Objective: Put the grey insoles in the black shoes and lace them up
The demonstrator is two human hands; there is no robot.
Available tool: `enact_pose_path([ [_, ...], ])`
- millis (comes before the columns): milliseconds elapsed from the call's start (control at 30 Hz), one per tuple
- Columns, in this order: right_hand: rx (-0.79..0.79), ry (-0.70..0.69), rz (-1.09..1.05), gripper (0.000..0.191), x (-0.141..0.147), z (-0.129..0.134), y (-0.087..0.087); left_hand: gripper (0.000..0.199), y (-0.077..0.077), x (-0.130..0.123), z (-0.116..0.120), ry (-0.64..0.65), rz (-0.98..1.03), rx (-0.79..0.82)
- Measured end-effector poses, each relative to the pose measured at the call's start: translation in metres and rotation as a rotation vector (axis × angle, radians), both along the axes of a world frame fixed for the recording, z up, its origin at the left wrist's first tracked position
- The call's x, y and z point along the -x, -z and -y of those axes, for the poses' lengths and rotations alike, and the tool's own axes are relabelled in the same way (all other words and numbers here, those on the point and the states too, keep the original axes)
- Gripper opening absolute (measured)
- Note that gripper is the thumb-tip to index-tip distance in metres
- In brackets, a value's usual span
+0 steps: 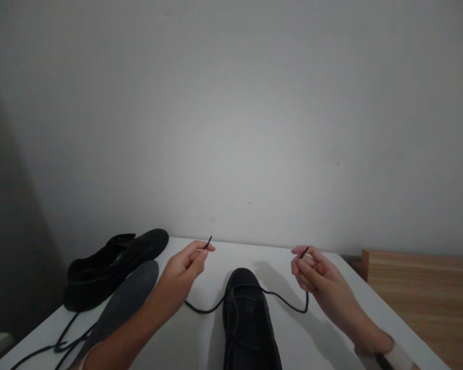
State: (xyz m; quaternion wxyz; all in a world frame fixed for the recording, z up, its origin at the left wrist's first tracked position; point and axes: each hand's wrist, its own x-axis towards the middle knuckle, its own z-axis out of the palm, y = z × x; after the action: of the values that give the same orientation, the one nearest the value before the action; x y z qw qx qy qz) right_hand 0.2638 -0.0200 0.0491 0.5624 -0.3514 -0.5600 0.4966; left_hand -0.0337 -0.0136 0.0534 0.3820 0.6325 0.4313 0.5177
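Observation:
A black shoe (pixel 249 321) rests on the white table in front of me, its toe pointing away. One dark shoelace (pixel 281 299) crosses the shoe near the toe and trails out to both sides. My left hand (pixel 189 264), left of the toe, is closed in a pinch on one lace end, whose tip sticks up past the fingers. On the right, my right hand (pixel 318 272) pinches the other end, the tip showing above the thumb. Both hands are raised above the tabletop. Part of the lace on the left is hidden behind my left wrist.
Another black shoe (pixel 111 267) lies at the back left, next to a grey insole-shaped piece (pixel 131 295). A loose dark lace (pixel 64 344) trails at the left edge of the white table (pixel 177 339). A wall stands behind; a wooden panel (pixel 420 293) is at right.

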Motion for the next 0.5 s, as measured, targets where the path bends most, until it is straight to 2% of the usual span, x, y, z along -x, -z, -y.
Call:
enact_pose_path([
  [100,0.060,-0.063,0.263,0.031,0.010,0.000,0.024,0.031,0.022,-0.010,0.003,0.110,-0.124,0.062],
  [200,-0.019,-0.036,0.483,0.033,0.018,0.005,0.037,0.029,0.034,-0.014,0.012,0.147,-0.263,0.028],
  [300,-0.062,0.016,0.497,0.030,0.020,0.009,0.040,0.022,0.038,-0.011,0.017,0.112,-0.372,-0.082],
  [500,0.009,0.086,0.460,0.026,0.008,0.011,0.037,0.012,0.049,0.002,0.006,-0.071,-0.470,-0.349],
])
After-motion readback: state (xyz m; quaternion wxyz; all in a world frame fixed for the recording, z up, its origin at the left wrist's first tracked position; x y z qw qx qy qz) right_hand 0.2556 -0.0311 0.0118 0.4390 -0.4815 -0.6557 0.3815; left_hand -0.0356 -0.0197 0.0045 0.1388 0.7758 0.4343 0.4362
